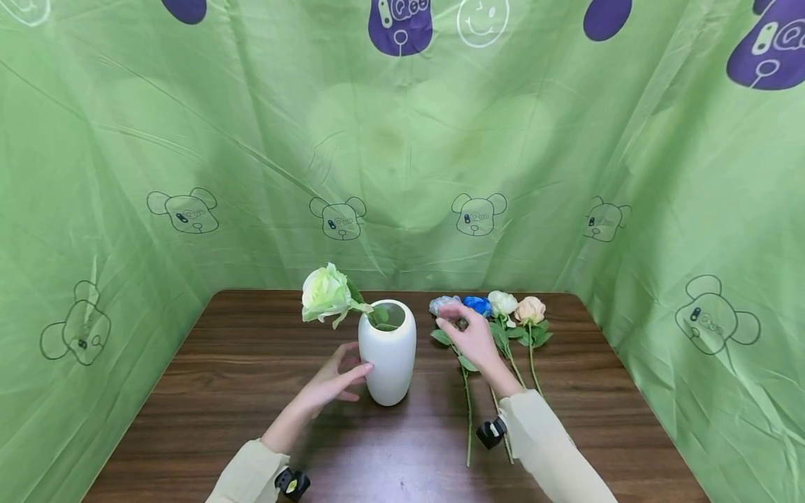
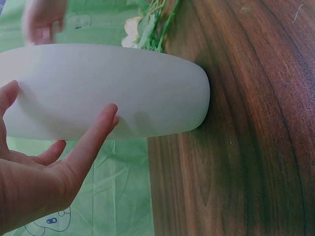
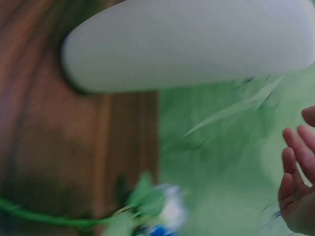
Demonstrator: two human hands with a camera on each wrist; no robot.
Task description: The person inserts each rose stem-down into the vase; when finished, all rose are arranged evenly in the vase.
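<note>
A white vase (image 1: 388,367) stands upright on the table, and a pale green-white artificial rose (image 1: 327,293) leans out of its mouth to the left. Beside the vase's left side is my left hand (image 1: 333,383), fingers spread and loosely extended; the thumb appears to touch the wall in the head view. The left wrist view shows the fingertips along the white vase (image 2: 113,88). My right hand (image 1: 472,339), holding nothing, hovers over the flowers to the right of the vase. Its fingers (image 3: 291,160) are slightly bent in the right wrist view. Under it lies a pale blue rose (image 1: 443,305), partly covered.
On the table's right side lie a blue rose (image 1: 478,305), a white rose (image 1: 502,304) and a peach rose (image 1: 530,310), stems toward the front. Green printed cloth (image 1: 402,154) surrounds the dark wooden table (image 1: 207,391) at the back and sides.
</note>
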